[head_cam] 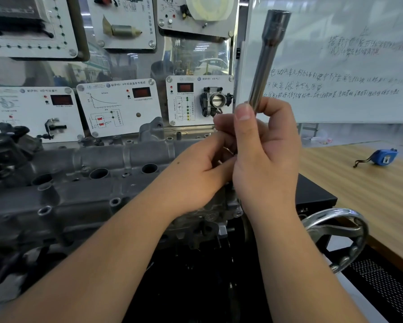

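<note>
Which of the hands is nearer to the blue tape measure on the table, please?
Right. The right hand, gripping the long socket, is raised left of the tape measure; the left hand sits beyond it, further left, over the engine.

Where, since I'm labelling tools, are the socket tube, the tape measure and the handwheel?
socket tube (264,66): head view, mid shaft.
tape measure (383,156): head view, blue case.
handwheel (328,214): head view, upper rim.

Obstacles: engine block (79,194), filling left and centre under the left hand (202,166); handwheel (324,217), lower right; panels (118,108) and whiteboard (347,66), upright behind; long socket (270,59), held upright in the right hand (265,155). Free room: over the wooden desk (359,194), right, blue tape measure (382,157) near its far edge.
</note>
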`<act>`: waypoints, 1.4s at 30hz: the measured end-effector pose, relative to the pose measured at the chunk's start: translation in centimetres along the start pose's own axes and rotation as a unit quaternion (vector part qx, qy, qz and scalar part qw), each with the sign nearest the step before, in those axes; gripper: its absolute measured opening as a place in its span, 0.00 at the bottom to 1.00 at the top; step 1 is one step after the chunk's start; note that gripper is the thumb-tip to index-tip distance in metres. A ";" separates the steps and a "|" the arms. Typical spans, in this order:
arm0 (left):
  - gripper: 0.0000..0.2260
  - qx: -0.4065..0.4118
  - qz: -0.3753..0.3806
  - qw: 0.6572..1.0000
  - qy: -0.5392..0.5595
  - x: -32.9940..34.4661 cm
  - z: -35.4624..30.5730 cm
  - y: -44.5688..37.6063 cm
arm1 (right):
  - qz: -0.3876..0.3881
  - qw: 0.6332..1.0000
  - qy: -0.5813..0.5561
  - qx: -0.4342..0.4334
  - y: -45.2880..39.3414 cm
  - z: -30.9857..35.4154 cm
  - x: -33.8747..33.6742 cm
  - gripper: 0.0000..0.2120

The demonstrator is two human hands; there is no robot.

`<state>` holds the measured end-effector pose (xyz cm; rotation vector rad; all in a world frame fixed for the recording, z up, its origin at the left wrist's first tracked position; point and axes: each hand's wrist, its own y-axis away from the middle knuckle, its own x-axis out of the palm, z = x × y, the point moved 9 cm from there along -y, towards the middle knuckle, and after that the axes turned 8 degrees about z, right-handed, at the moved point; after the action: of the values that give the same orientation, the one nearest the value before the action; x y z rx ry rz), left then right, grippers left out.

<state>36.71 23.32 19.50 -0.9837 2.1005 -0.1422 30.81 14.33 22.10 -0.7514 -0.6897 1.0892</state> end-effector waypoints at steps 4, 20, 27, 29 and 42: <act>0.07 0.006 -0.003 1.000 0.003 -0.1 0.0 0.1 | -0.012 1.000 0.017 -0.003 -0.1 0.1 -0.1 0.06; 0.07 0.005 -0.007 1.000 0.010 -0.3 0.0 0.2 | -0.003 0.996 0.083 -0.015 0.0 0.5 0.0 0.09; 0.10 0.001 0.003 1.000 -0.022 0.0 -0.1 -0.1 | 0.002 0.998 0.061 -0.015 -0.1 0.5 0.0 0.02; 0.12 -0.004 0.004 1.000 -0.019 0.0 0.0 -0.1 | -0.007 0.998 0.061 -0.015 0.0 0.4 -0.2 0.03; 0.11 -0.003 -0.011 0.998 -0.055 -0.1 -0.5 0.0 | 0.018 0.996 0.091 -0.008 -0.3 -0.1 0.1 0.07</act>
<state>36.42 23.28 19.96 -0.9953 1.9925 -0.0907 31.05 14.29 22.27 -0.8685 -0.5333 1.0350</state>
